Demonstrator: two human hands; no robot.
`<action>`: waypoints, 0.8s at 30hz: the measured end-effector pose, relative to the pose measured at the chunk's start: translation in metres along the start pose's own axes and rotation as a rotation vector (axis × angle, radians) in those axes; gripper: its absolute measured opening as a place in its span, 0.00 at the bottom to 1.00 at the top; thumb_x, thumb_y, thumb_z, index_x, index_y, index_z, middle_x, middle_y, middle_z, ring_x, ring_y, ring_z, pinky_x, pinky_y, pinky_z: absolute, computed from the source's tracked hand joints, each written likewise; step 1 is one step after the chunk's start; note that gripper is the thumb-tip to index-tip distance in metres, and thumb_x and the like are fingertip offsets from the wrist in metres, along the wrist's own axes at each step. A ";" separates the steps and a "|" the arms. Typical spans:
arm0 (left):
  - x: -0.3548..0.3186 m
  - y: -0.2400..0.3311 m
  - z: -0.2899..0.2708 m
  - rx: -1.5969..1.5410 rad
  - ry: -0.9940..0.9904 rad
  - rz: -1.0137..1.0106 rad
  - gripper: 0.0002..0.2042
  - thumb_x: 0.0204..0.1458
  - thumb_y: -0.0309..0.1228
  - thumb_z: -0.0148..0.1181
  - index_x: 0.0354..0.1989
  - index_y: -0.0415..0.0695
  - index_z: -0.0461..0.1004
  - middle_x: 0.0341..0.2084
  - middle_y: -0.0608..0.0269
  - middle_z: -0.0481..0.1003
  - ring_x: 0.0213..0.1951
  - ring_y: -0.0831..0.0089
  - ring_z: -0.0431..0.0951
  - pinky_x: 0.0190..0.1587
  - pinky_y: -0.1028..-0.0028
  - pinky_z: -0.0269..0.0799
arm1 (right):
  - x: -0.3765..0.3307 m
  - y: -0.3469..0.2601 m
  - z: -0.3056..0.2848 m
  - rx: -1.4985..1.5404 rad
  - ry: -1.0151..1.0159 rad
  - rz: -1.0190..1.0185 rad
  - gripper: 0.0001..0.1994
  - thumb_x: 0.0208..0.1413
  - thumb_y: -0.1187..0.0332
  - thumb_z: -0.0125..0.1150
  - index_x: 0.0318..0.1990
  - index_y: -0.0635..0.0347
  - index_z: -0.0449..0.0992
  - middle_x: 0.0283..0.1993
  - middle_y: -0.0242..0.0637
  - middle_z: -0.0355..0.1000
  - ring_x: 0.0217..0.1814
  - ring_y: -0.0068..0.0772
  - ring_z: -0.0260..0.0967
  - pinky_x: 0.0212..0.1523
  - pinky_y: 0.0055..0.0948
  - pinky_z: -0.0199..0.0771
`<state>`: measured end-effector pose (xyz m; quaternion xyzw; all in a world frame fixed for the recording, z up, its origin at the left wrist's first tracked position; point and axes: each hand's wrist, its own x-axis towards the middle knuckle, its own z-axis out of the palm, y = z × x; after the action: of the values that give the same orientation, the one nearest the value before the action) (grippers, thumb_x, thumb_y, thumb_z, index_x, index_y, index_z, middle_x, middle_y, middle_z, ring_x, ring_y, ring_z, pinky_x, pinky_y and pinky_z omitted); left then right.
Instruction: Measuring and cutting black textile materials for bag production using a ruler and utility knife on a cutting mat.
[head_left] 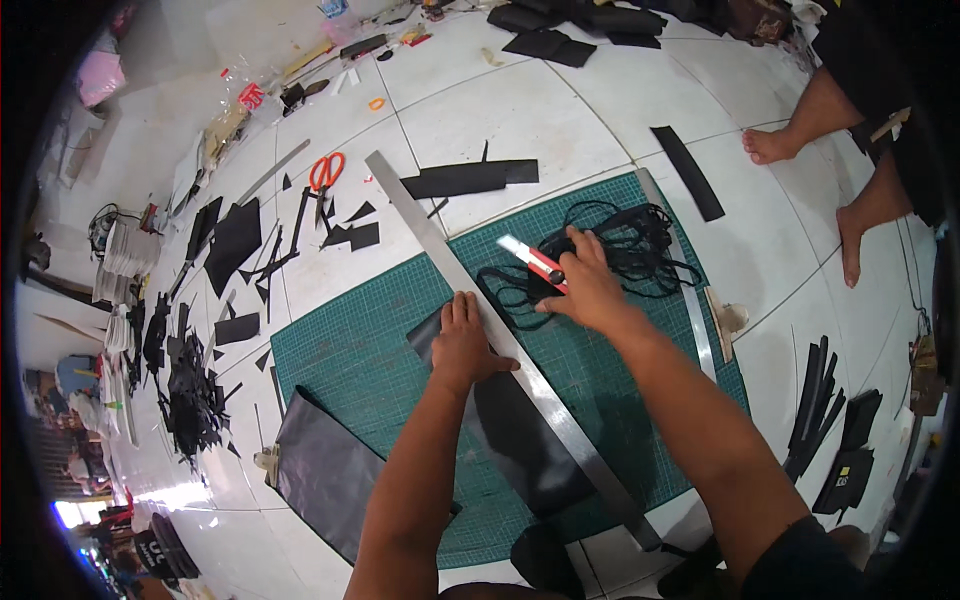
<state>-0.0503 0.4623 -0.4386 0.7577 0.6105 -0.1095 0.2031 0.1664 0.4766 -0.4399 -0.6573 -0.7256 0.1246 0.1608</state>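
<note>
The left hand (468, 345) lies flat, fingers together, pressing on a long steel ruler (500, 335) where it crosses a black sheet (520, 440). Nothing is gripped; the palm simply bears down, with the fingertips on the sheet's upper corner and the thumb along the ruler's edge. The ruler runs diagonally over a green cutting mat (360, 360) spread on the tiled floor (520, 110), from upper left to lower right.

The right hand (590, 290) is closed around a red-and-white knife (535, 258), its blade end pointing up and left. The knife sits just right of the ruler, above the sheet, near the left hand's fingertips. Under and behind this hand lies a tangle of black cord (640, 245).

A second ruler (680, 270) rests along the mat's right side. Orange scissors (325, 172) and black scraps (235, 240) lie on the floor to the upper left. Another person's bare feet (800, 170) stand at upper right.
</note>
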 end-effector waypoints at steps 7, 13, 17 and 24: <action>-0.006 -0.005 -0.003 -0.043 -0.006 -0.028 0.66 0.22 0.56 0.77 0.68 0.32 0.44 0.68 0.43 0.47 0.69 0.49 0.47 0.66 0.59 0.57 | 0.015 0.067 0.025 0.281 -0.060 0.249 0.21 0.42 0.65 0.71 0.42 0.64 0.72 0.47 0.46 0.73 0.50 0.52 0.71 0.48 0.46 0.70; -0.006 -0.004 -0.003 0.002 -0.009 -0.052 0.66 0.21 0.55 0.77 0.69 0.34 0.43 0.68 0.45 0.47 0.69 0.51 0.47 0.65 0.59 0.59 | 0.021 0.106 -0.040 1.019 0.578 0.762 0.18 0.47 0.66 0.68 0.43 0.66 0.72 0.36 0.41 0.74 0.38 0.34 0.72 0.40 0.32 0.72; 0.001 0.003 -0.003 0.000 -0.004 -0.040 0.66 0.22 0.55 0.77 0.69 0.35 0.43 0.69 0.48 0.47 0.69 0.52 0.48 0.64 0.61 0.61 | 0.069 0.076 -0.098 0.932 0.392 0.463 0.21 0.46 0.62 0.71 0.43 0.65 0.71 0.38 0.38 0.72 0.40 0.34 0.72 0.40 0.32 0.72; -0.006 -0.016 0.010 -0.005 0.053 -0.024 0.66 0.22 0.57 0.76 0.69 0.36 0.44 0.69 0.46 0.47 0.69 0.50 0.47 0.66 0.55 0.57 | -0.072 0.017 -0.061 0.448 0.224 0.213 0.21 0.55 0.56 0.63 0.44 0.64 0.66 0.35 0.45 0.70 0.37 0.41 0.69 0.38 0.38 0.69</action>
<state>-0.0669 0.4553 -0.4476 0.7524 0.6250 -0.0903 0.1876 0.2121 0.4054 -0.3957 -0.6877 -0.5843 0.2249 0.3676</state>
